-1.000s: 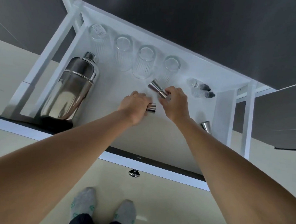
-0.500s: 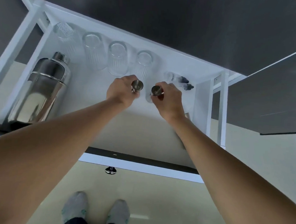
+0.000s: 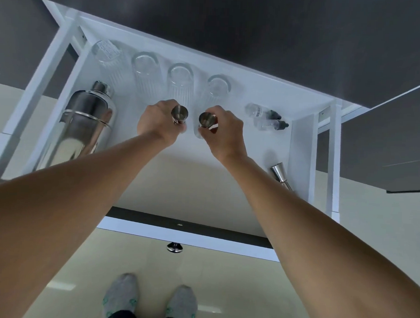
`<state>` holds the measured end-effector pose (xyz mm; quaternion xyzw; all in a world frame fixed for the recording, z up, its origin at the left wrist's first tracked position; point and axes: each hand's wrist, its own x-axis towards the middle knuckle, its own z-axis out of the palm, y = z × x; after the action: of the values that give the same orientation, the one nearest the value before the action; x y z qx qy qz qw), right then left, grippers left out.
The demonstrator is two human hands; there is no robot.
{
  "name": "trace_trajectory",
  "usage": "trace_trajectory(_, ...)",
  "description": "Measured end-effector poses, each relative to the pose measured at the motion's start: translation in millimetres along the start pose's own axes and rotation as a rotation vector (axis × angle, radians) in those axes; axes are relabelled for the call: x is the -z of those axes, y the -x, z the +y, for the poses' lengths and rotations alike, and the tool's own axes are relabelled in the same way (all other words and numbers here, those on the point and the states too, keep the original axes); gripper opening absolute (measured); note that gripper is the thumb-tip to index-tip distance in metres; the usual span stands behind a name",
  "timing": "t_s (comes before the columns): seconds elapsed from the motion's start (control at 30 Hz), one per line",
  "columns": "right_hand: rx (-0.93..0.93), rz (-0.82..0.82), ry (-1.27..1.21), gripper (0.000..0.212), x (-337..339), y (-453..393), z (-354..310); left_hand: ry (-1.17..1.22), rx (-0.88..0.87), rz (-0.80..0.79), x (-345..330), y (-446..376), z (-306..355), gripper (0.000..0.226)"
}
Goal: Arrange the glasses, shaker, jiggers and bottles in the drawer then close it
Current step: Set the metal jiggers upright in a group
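Standing upright over the open drawer (image 3: 299, 144), two jiggers (image 3: 180, 114) sit side by side — left hand (image 3: 157, 124) and right hand (image 3: 223, 132) each pinching one — just before the glasses (image 3: 180, 84).

The drawer (image 3: 227, 189) is white inside, with a dark front edge and a silver knob (image 3: 174, 247), under a dark grey countertop (image 3: 259, 27). The shaker (image 3: 81, 127) and jiggers (image 3: 179, 113) are mirror-bright steel; the glasses (image 3: 181, 84) are clear with vertical ribbing. The floor (image 3: 221, 293) is pale cream, and the socks (image 3: 121, 292) are grey with small green marks.
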<state>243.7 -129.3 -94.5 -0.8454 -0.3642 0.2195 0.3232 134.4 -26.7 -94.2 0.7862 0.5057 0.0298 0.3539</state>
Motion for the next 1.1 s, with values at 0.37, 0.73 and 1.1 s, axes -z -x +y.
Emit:
trace_trajectory(0.37,-0.207,0.140,0.128,0.037,44,38,28,0.067,-0.211,0.282,0,50,-1,0.053)
trace_trajectory(0.73,-0.452,-0.157,0.371,0.047,133,62,89,-0.415,-1.107,-0.466,-121,109,96,0.037)
trace_trajectory(1.1,-0.474,-0.273,0.525,0.030,111,75,95,-0.685,-0.950,-0.504,-80,81,56,0.023)
